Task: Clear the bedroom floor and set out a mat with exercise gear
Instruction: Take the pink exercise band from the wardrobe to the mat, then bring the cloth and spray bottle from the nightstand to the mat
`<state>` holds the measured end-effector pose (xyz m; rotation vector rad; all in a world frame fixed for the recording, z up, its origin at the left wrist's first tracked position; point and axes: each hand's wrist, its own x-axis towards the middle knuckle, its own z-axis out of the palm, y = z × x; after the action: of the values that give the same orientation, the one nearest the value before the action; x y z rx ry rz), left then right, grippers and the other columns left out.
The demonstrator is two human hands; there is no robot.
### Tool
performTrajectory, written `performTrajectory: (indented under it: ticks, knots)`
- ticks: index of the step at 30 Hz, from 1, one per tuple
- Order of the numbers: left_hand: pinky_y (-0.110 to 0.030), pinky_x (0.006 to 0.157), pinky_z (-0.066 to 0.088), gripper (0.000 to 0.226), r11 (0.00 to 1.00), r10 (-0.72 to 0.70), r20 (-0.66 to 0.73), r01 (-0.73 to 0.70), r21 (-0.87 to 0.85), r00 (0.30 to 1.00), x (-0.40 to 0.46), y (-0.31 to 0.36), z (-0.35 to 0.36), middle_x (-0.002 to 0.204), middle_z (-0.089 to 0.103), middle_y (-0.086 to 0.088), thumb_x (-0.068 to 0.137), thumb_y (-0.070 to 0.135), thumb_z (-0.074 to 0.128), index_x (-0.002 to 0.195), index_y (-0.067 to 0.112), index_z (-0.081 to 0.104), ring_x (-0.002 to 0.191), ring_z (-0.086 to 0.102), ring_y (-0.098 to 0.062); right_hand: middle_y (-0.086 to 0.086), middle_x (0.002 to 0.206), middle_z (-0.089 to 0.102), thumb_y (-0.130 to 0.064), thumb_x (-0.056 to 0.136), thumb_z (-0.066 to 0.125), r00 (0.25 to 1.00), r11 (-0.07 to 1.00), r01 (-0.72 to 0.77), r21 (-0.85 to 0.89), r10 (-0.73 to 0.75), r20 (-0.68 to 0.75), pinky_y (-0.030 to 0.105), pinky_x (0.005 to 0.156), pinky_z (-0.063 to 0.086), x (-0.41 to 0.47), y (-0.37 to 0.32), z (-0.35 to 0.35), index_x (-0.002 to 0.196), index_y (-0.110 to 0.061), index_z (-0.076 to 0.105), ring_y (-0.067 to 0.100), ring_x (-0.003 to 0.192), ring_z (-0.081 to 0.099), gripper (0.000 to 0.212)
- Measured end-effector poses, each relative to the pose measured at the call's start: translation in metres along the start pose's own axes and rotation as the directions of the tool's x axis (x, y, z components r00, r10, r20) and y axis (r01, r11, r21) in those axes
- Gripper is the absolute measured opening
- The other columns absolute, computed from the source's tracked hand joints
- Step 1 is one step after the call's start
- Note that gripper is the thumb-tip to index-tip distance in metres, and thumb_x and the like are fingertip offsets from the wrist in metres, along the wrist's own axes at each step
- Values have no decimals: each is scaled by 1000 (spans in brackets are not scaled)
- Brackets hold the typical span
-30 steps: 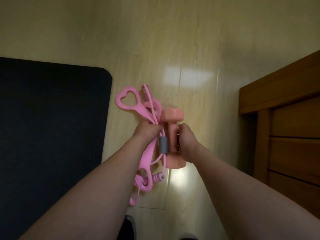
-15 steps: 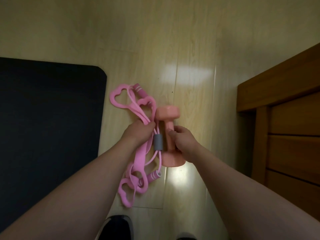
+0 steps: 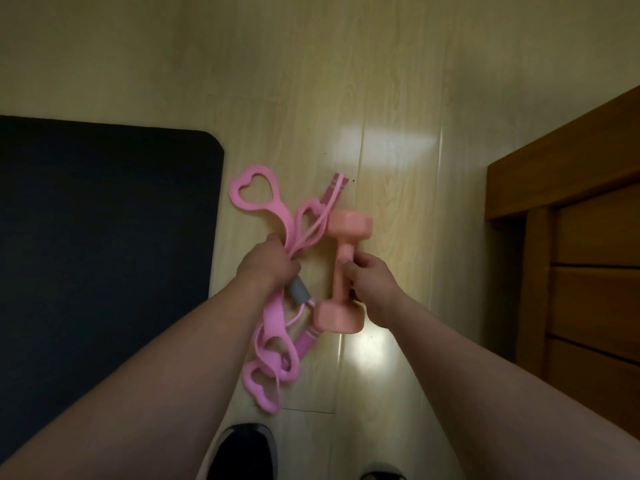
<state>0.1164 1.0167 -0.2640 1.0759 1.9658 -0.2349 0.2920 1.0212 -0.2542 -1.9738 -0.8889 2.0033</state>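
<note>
Pale wood floor (image 3: 346, 98) fills view. Dark mat (image 3: 104, 254) flat at left. Wooden furniture (image 3: 571, 237) at right. Left hand (image 3: 266, 266) clutches pink band (image 3: 256, 195) and cord bundle, just right of mat edge. Right hand (image 3: 372, 285) grips pink dumbbell (image 3: 344, 271) by handle, near bundle, above floor. Shoe (image 3: 242, 452) at bottom.

arms: both bare, no sleeves in view, forearms fill lower frame
left hand (image 3: 266, 268): no rings, no glove, no watch seen
right hand (image 3: 372, 284): bare too, thumbnail short
wrists: no bands
left shoe (image 3: 242, 452): dark upper, pale grey sole rim
right shoe (image 3: 382, 475): only toe tip, dark w/ grey edge
</note>
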Motion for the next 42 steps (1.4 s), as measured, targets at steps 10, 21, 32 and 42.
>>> performTrajectory:
  ticks: [10, 21, 32, 42]
  knots:
    - [-31, 65, 43, 33, 968, 22, -48, -33, -248, 999, -17, -12, 0, 107, 59, -10, 87, 34, 64, 105, 11, 49, 85, 58, -23, 5, 102, 64, -19, 94, 49, 999, 987, 10, -160, -18, -49, 35, 81, 47, -11, -6, 5, 114, -11, 63, 20, 90, 58, 26]
    - [-41, 94, 45, 43, 987, 151, -29, -149, 61, 988, -125, 27, -66, 131, 47, -15, 98, 32, 42, 135, 10, 42, 116, 50, -33, 11, 149, 39, -19, 95, 48, 989, 945, -5, -326, -44, -144, 30, 99, 38, -135, -51, -27, 147, -8, 32, 26, 133, 43, 56]
    - [-43, 100, 41, 47, 767, 502, 79, -486, 419, 861, -454, 136, -205, 140, 46, -14, 99, 26, 34, 143, 9, 36, 121, 48, -30, 10, 146, 39, -14, 87, 60, 976, 826, 24, -563, -141, -166, 29, 97, 43, -508, -171, -92, 147, -12, 32, 25, 130, 44, 66]
    - [-43, 103, 35, 42, 409, 713, 293, -717, 565, 638, -709, 215, -229, 143, 41, -9, 99, 31, 37, 136, 13, 41, 129, 43, -31, 15, 144, 39, -17, 84, 59, 872, 920, -122, -374, -81, -482, 29, 109, 30, -818, -122, -137, 143, -7, 35, 27, 134, 38, 64]
